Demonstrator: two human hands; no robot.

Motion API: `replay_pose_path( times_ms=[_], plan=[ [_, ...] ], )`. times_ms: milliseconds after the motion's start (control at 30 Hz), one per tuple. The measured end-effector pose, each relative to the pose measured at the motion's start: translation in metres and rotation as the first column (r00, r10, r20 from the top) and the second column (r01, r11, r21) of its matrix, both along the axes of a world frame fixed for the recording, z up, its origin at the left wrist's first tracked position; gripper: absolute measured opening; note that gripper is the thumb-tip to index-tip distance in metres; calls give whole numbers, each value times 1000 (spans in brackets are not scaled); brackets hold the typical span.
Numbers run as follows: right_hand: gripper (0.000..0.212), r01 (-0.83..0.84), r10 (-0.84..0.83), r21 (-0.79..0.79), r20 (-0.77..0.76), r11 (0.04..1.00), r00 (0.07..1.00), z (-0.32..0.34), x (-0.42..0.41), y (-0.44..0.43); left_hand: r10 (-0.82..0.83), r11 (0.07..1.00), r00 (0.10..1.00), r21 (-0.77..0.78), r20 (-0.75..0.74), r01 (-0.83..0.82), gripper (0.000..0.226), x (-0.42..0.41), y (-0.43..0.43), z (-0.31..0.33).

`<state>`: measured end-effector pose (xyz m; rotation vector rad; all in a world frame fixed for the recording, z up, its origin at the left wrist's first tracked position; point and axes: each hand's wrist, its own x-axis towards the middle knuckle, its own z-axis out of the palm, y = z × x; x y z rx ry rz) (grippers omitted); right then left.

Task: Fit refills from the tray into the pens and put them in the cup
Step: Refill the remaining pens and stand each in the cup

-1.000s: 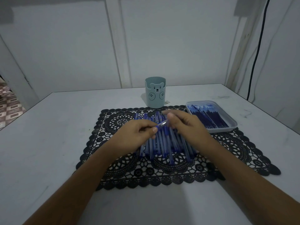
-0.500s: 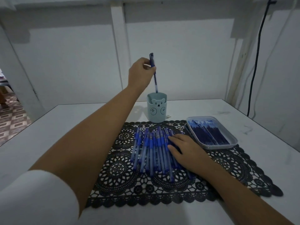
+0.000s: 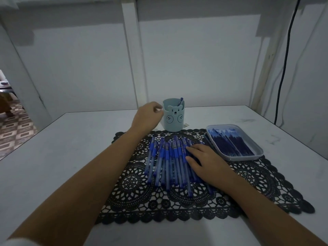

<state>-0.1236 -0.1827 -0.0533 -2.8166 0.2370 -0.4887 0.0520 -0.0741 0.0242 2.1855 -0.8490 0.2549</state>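
1 pen stands in the cup, the left hand loosely curled and empty beside it, the right hand flat on the pens, which look light, stiff and roll-prone: pinch 1 mid-barrel.

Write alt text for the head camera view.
Right hand rests flat on a row of blue pens on a black lace mat; empty left hand hovers beside a bear-faced cup holding one pen. Refill tray at right.
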Motion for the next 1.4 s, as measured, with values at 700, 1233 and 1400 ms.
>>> replay_pose_path(
  times_ms=[700, 1233, 1400],
  plan=[
    [48, 10, -10, -13, -21, 1000, 1000, 2, 0, 1, 69, 868, 996, 496, -50, -35, 22, -48, 70, -53],
    [41, -116, 212, -385, 216, 916, 953, 9, -8, 31, -391, 909, 862, 283, 323, 306, 37, -85, 84, -61],
    [29, -180, 294, -423, 221, 888, 930, 6, -7, 32, -475, 871, 810, 311, 344, 379, 36, -87, 84, -60]
  ],
)
